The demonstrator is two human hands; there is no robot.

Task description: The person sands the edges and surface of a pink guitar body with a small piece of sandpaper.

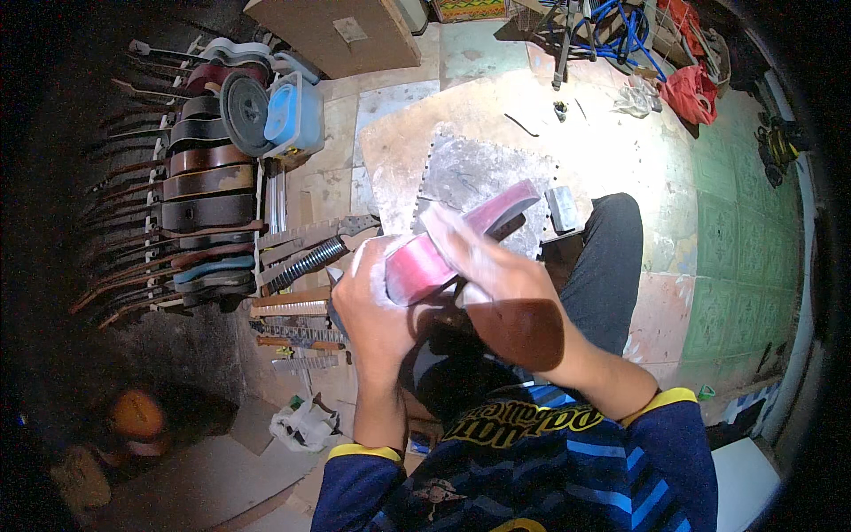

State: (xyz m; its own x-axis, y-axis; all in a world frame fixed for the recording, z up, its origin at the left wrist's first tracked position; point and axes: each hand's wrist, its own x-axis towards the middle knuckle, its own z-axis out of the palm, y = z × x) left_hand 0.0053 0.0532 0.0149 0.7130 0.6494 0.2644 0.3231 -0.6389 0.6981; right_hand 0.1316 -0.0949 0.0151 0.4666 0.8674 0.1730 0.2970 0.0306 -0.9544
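A pink-red, curved-sided piece [418, 269], shaped like a small guitar body, is held tilted above my lap. Pale dust coats its side. My left hand [377, 297] is closed round its near left end. Across its middle lies my right hand [487, 266], fingers pressed together against the curved side and slightly blurred. Whatever may be under those fingers is hidden. White dust covers the fingers of both hands. Beyond the right hand, a grey rectangular block [562, 209] sits by my knee, at the edge of a dusty grey mat [461, 164].
Several guitars [208, 182] hang in a rack at left, beside a clear bin [306, 120]. Saws [306, 362] and a coil-handled tool [306, 264] lie left of my arm. A wooden box [337, 35], blue tubing [629, 35] and a red bag [690, 96] stand at the back.
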